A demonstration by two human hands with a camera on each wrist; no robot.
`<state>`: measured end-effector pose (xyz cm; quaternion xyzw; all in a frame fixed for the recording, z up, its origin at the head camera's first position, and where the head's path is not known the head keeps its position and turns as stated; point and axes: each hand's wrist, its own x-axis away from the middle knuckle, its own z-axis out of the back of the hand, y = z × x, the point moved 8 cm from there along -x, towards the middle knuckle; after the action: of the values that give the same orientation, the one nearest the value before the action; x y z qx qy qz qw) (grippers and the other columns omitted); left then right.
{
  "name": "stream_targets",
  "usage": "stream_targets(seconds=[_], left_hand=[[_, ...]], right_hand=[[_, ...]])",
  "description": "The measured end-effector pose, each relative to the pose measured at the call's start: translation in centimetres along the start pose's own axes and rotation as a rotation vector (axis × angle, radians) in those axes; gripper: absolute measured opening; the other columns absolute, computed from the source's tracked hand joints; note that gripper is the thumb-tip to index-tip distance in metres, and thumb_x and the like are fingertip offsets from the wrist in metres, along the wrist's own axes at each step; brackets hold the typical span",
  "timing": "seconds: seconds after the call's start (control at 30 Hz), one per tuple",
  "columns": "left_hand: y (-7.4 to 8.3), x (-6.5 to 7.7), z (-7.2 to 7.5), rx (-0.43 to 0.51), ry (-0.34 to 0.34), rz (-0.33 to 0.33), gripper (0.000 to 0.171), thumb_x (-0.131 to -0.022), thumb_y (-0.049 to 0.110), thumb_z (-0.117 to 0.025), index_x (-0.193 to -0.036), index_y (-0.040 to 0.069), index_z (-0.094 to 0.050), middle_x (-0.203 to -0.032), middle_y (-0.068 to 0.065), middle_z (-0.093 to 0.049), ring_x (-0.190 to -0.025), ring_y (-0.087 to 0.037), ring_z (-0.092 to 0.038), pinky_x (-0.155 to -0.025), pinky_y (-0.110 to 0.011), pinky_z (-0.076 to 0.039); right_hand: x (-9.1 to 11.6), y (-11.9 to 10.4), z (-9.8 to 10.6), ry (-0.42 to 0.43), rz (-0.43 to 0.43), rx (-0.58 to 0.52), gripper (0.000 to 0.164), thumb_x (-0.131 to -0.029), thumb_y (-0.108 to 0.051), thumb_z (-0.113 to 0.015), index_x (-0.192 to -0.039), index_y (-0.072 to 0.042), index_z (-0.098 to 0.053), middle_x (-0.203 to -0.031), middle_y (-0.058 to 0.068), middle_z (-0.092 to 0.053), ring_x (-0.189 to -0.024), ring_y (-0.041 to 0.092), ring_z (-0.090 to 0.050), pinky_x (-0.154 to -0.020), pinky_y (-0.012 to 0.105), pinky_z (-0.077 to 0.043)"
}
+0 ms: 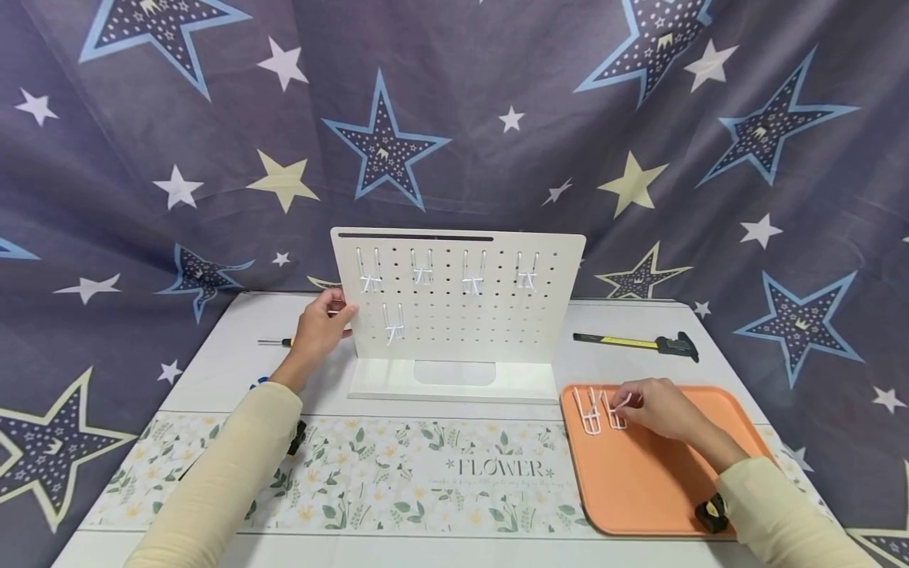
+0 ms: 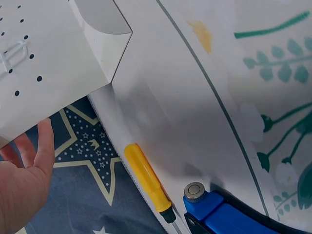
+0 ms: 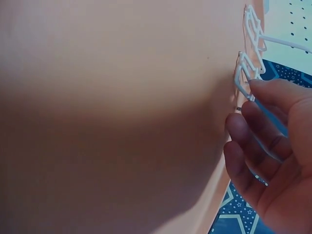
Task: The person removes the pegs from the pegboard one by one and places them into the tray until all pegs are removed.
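Observation:
A white pegboard (image 1: 461,315) stands on its base, with several white wire hooks (image 1: 394,323) fitted in its upper rows and one lower at left. My left hand (image 1: 323,327) grips the board's left edge; in the left wrist view its fingers (image 2: 46,141) reach behind the edge. Over the orange tray (image 1: 639,489), my right hand (image 1: 660,406) pinches a white wire hook (image 1: 614,412) near the tray's far left corner. Another loose wire hook (image 1: 589,414) lies beside it. In the right wrist view the thumb (image 3: 278,92) is on the nearer hook (image 3: 242,78).
Right of the pegboard lies a black and yellow caliper (image 1: 635,343). A tape measure (image 1: 712,513) sits on the tray by my right sleeve. To the left are a yellow-handled screwdriver (image 2: 146,175) and a blue tool with a metal knob (image 2: 214,204). A flower-print mat (image 1: 398,473) crosses the table.

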<state>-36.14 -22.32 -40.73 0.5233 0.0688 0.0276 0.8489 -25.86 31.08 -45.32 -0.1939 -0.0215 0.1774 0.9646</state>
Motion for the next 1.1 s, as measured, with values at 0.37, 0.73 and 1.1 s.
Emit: stream_targets(seconds=[0.37, 0.73, 1.1], left_hand=[[0.0, 0.0, 0.0, -0.002, 0.001, -0.011, 0.023, -0.104, 0.017, -0.059, -0.120, 0.002, -0.055, -0.115, -0.016, -0.059, -0.095, -0.015, -0.059, -0.093, -0.050, -0.065], [-0.2, -0.1, 0.0, 0.002, 0.007, 0.000, 0.019, -0.104, 0.016, -0.058, -0.118, 0.004, -0.055, -0.115, -0.015, -0.059, -0.098, -0.018, -0.060, -0.090, -0.045, -0.067], [-0.1, 0.0, -0.1, -0.006, 0.000, 0.000, 0.020, -0.104, 0.017, -0.057, -0.118, 0.003, -0.053, -0.117, -0.017, -0.058, -0.100, -0.021, -0.060, -0.089, -0.043, -0.067]], right_hand=[[-0.1, 0.0, 1.6, -0.006, 0.008, 0.039, 0.015, -0.086, -0.007, -0.074, -0.092, -0.021, -0.075, -0.078, -0.013, -0.070, -0.071, 0.002, -0.059, -0.059, 0.019, -0.051], [-1.6, -1.0, 5.2, 0.078, 0.002, 0.079, 0.013, -0.091, -0.011, -0.071, -0.103, -0.008, -0.074, -0.079, -0.004, -0.071, -0.072, 0.012, -0.066, -0.066, 0.035, -0.058], [-3.7, -5.3, 6.0, 0.112, 0.070, 0.099, 0.011, -0.093, -0.013, -0.070, -0.103, -0.011, -0.075, -0.081, -0.004, -0.072, -0.071, 0.011, -0.064, -0.062, 0.032, -0.056]])
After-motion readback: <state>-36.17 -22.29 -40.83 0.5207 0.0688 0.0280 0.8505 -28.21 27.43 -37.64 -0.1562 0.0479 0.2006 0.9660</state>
